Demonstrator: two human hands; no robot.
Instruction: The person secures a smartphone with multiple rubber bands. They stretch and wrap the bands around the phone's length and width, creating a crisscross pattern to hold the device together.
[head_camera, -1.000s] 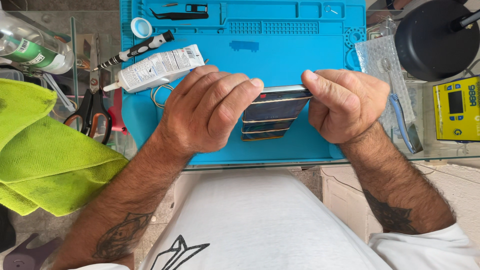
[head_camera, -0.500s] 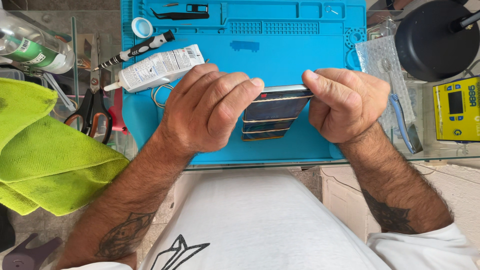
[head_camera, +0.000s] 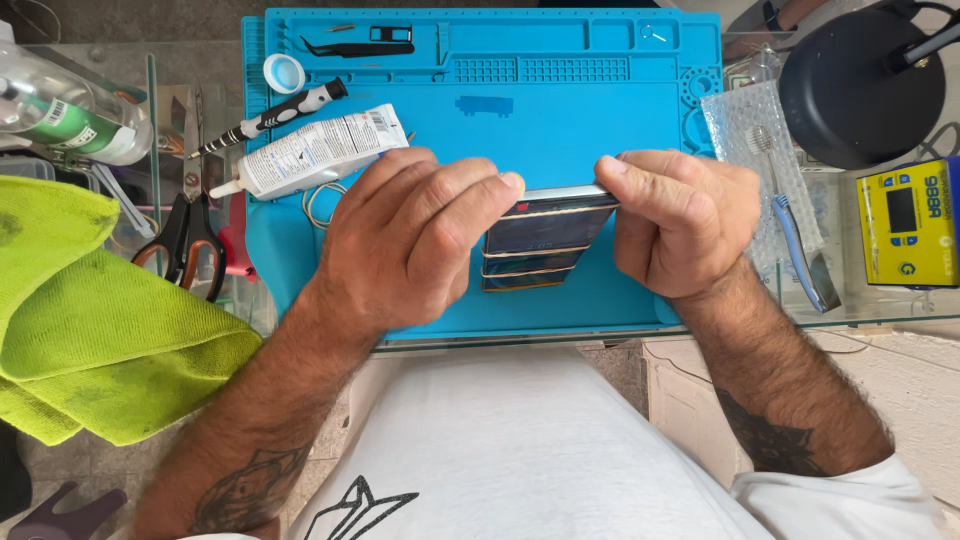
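My left hand (head_camera: 415, 235) and my right hand (head_camera: 680, 222) together hold a dark smartphone (head_camera: 545, 235) on edge above the blue work mat (head_camera: 560, 110). The phone is wrapped by several thin bands. Left fingers press its left side and top edge; the right thumb and fingers pinch its right end. Most of the phone's left part is hidden under my left fingers.
A white glue tube (head_camera: 315, 150), screwdriver (head_camera: 275, 117), small white cap (head_camera: 284, 73) and black tweezers (head_camera: 355, 46) lie on the mat. Scissors (head_camera: 190, 235), a green cloth (head_camera: 90, 320) and a bottle (head_camera: 70, 110) are left. A toothbrush (head_camera: 795, 240), yellow device (head_camera: 910, 220) and black lamp base (head_camera: 860, 85) are right.
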